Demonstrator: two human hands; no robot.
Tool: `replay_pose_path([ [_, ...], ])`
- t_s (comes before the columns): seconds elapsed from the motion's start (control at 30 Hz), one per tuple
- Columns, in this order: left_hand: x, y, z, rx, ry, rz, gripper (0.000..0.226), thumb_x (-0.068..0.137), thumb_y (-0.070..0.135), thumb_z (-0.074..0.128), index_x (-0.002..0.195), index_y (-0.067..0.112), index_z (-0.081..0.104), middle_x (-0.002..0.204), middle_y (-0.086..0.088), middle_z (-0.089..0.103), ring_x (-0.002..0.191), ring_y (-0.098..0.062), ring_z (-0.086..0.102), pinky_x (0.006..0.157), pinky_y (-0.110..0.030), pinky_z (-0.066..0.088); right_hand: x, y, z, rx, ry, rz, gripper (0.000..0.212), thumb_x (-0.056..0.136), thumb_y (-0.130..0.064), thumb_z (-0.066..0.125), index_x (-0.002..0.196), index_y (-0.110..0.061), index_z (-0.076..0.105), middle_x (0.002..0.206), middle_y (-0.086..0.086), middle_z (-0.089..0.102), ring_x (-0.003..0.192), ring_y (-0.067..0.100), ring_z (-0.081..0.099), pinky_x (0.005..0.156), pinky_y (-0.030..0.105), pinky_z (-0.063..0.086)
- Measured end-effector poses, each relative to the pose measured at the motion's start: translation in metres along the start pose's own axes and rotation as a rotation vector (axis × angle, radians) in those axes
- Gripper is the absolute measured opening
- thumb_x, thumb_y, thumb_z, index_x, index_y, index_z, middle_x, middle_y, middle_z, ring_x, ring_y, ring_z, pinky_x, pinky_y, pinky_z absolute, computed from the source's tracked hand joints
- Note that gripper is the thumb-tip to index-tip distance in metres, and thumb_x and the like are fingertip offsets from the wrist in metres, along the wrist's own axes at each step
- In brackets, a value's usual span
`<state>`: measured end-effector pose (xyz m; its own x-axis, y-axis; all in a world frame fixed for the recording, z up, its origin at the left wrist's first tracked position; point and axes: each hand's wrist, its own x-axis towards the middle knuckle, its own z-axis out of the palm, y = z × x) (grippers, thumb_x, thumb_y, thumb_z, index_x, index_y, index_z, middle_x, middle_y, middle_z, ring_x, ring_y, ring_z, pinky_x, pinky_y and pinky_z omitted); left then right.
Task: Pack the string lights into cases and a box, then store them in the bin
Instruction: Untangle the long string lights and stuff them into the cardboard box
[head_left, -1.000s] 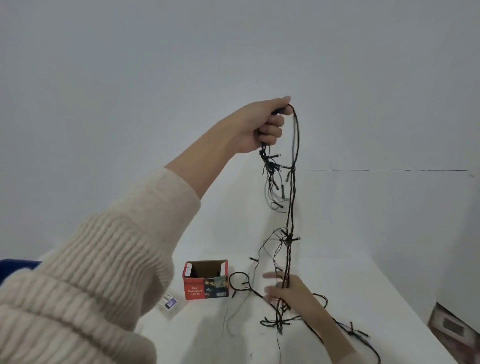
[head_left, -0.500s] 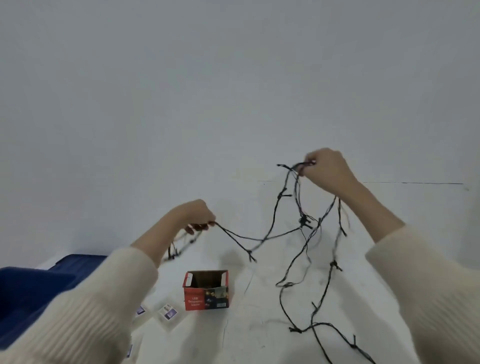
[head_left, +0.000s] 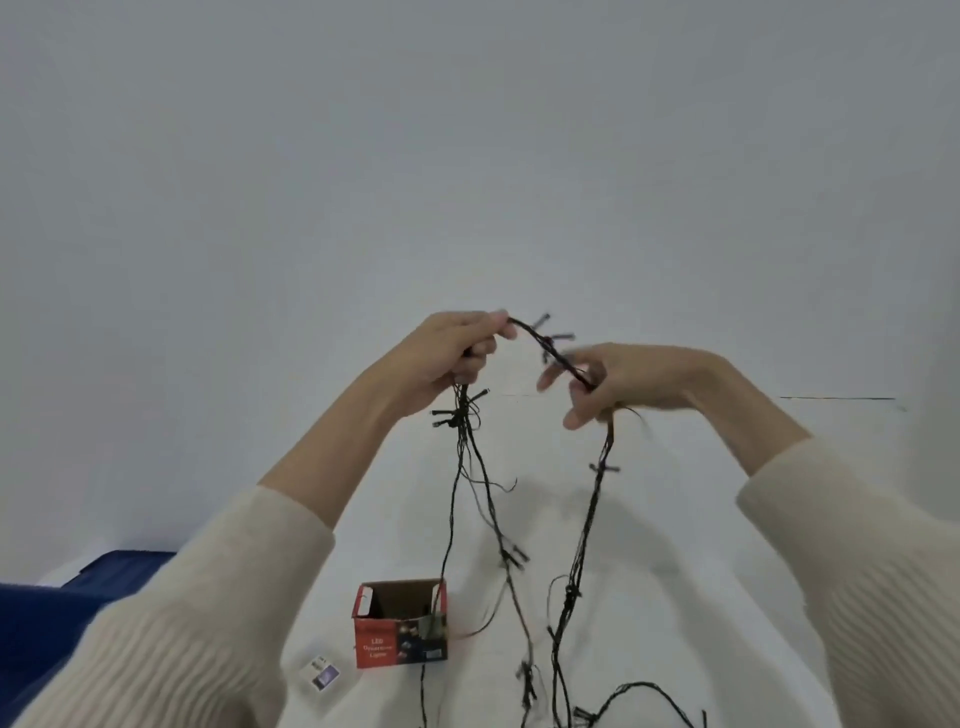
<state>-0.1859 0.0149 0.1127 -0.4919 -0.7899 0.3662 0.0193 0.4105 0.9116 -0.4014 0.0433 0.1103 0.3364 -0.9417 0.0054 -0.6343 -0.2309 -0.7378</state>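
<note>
The white table (head_left: 675, 597) carries the trailing ends of the string lights (head_left: 602, 467), which hang limp from both raised hands above the open red box (head_left: 400, 631). They look light, floppy and snag-prone, so they are probably best gathered by the wire. On the left hand (head_left: 441, 358) the fingers clamp a bundle; on the right hand (head_left: 623, 379) they pinch one strand.

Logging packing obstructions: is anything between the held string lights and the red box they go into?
Nothing visible does. The left hand and right hand hold the string lights up; the red box stands below on the table, top open, nothing over its mouth. One hanging strand crosses its right edge.
</note>
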Motion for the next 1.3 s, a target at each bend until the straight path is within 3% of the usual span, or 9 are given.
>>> replay_pose_path([
  [0.13, 0.000, -0.001, -0.018, -0.195, 0.131, 0.041, 0.023, 0.098, 0.028, 0.045, 0.083, 0.016, 0.057, 0.051, 0.011, 0.033, 0.038, -0.003, 0.024, 0.041, -0.016, 0.021, 0.001, 0.050, 0.031, 0.159, 0.013, 0.116, 0.007, 0.088, -0.008, 0.060, 0.093, -0.009, 0.066, 0.054, 0.000, 0.040, 0.048, 0.010, 0.040, 0.058, 0.023, 0.043],
  [0.27, -0.009, -0.016, -0.036, -0.089, 0.042, -0.142, 0.024, 0.097, 0.024, 0.043, 0.076, 0.016, 0.053, 0.058, 0.004, 0.040, 0.045, -0.008, 0.035, 0.047, -0.019, 0.033, 0.003, 0.027, -0.002, 0.520, 0.442, -0.034, 0.009, 0.088, -0.005, 0.058, 0.084, -0.007, 0.067, 0.060, -0.001, 0.034, 0.044, 0.007, 0.034, 0.053, 0.021, 0.040],
  [0.43, -0.009, -0.018, -0.025, 0.383, -0.138, -0.267, 0.050, 0.082, 0.058, 0.048, 0.105, 0.017, 0.068, 0.110, 0.003, 0.067, 0.102, -0.013, 0.060, 0.094, -0.034, 0.044, 0.007, -0.065, -0.045, 0.021, 0.595, -0.240, 0.016, 0.086, -0.003, 0.059, 0.083, -0.013, 0.071, 0.054, 0.000, 0.041, 0.045, 0.006, 0.038, 0.055, 0.018, 0.046],
  [0.6, 0.020, 0.036, 0.021, -0.001, 0.081, 0.074, 0.067, 0.080, 0.059, 0.056, 0.134, 0.023, 0.042, 0.135, 0.001, 0.048, 0.127, -0.014, 0.044, 0.097, -0.034, 0.040, 0.016, -0.119, -0.043, -0.109, 0.634, -0.378, 0.014, 0.083, -0.006, 0.062, 0.088, -0.010, 0.074, 0.055, -0.002, 0.055, 0.047, 0.005, 0.046, 0.054, 0.016, 0.043],
  [0.7, 0.033, 0.047, 0.037, -0.054, 0.010, 0.077, 0.059, 0.084, 0.039, 0.065, 0.134, 0.020, 0.041, 0.119, 0.000, 0.062, 0.115, -0.015, 0.056, 0.090, -0.033, 0.044, 0.015, -0.132, -0.042, -0.079, 0.618, -0.357, 0.010, 0.082, -0.011, 0.065, 0.087, -0.007, 0.073, 0.057, 0.002, 0.057, 0.051, 0.011, 0.051, 0.054, 0.019, 0.043],
  [0.77, 0.032, 0.041, 0.043, -0.124, -0.090, 0.016, 0.038, 0.089, 0.024, 0.061, 0.123, 0.012, 0.049, 0.076, 0.001, 0.067, 0.076, -0.016, 0.067, 0.075, -0.031, 0.051, 0.015, -0.132, -0.045, 0.015, 0.691, -0.332, 0.014, 0.080, -0.017, 0.069, 0.087, -0.006, 0.072, 0.059, 0.003, 0.059, 0.051, 0.012, 0.052, 0.055, 0.020, 0.044],
  [0.87, 0.025, 0.026, 0.036, -0.147, -0.169, -0.091, 0.022, 0.092, 0.018, 0.055, 0.113, 0.011, 0.055, 0.051, 0.007, 0.045, 0.042, -0.008, 0.043, 0.052, -0.021, 0.049, 0.010, -0.122, -0.055, 0.094, 0.766, -0.241, 0.014, 0.080, -0.018, 0.070, 0.088, -0.008, 0.071, 0.064, 0.003, 0.063, 0.051, 0.012, 0.051, 0.052, 0.019, 0.041],
  [1.13, 0.004, -0.009, -0.019, 0.422, -0.265, -0.365, 0.014, 0.092, 0.023, 0.057, 0.091, 0.013, 0.066, 0.052, 0.005, 0.048, 0.059, -0.010, 0.060, 0.060, -0.018, 0.047, -0.001, -0.070, -0.075, 0.596, 0.902, -0.041, 0.013, 0.087, -0.002, 0.055, 0.074, -0.005, 0.057, 0.033, 0.002, 0.055, 0.023, 0.007, 0.039, 0.031, 0.010, 0.028],
  [1.3, -0.002, -0.007, -0.038, 0.446, -0.190, -0.429, 0.012, 0.089, 0.019, 0.061, 0.084, 0.009, 0.066, 0.055, 0.002, 0.043, 0.043, -0.009, 0.039, 0.049, -0.018, 0.039, 0.005, -0.033, -0.068, 0.925, 0.990, -0.013, 0.022, 0.091, 0.006, 0.044, 0.071, -0.001, 0.051, 0.060, 0.015, 0.052, 0.023, 0.012, 0.047, 0.032, 0.016, 0.042],
])
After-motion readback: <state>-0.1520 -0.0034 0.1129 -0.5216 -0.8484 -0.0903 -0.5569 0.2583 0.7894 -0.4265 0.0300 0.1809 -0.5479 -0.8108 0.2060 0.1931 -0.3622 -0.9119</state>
